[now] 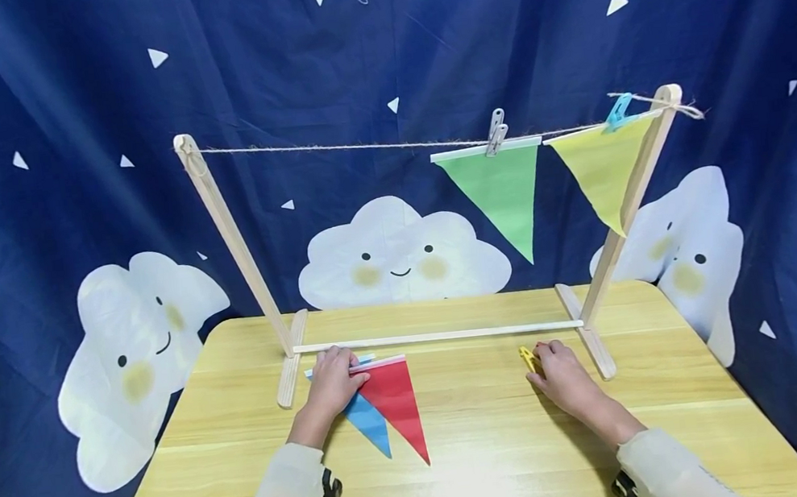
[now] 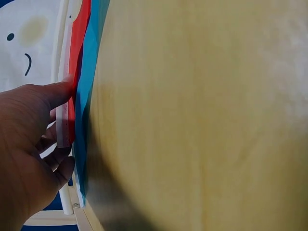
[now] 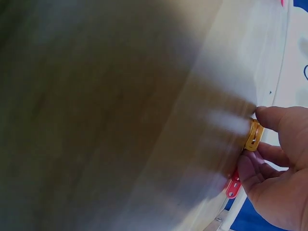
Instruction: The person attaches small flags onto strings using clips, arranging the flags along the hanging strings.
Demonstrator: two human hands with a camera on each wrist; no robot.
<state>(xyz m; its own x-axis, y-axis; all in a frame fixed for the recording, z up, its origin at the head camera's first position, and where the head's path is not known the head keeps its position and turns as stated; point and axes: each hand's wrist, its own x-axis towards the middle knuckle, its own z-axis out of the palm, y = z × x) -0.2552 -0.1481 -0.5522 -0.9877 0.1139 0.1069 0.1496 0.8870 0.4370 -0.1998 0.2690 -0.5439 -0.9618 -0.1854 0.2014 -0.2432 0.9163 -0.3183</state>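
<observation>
My left hand [image 1: 334, 381] pinches the white top band of a red pennant [image 1: 394, 399] low over the table, thumb on the near side. Behind the red one lies a blue pennant [image 1: 369, 423], its top partly hidden by the hand. At the right, my right hand [image 1: 565, 377] has thumb and fingertips around a yellow clothespin [image 3: 254, 134]. Beside those fingers is a red clothespin [image 3: 233, 186], mostly covered by the hand in the head view.
A wooden frame [image 1: 237, 241] carries a string [image 1: 330, 148] between two posts. From it hang a green pennant [image 1: 505, 189] under a grey clothespin [image 1: 496, 133] and a yellow pennant [image 1: 605, 166] under a blue clothespin [image 1: 619, 112]. A low white crossbar [image 1: 437, 336] spans the feet.
</observation>
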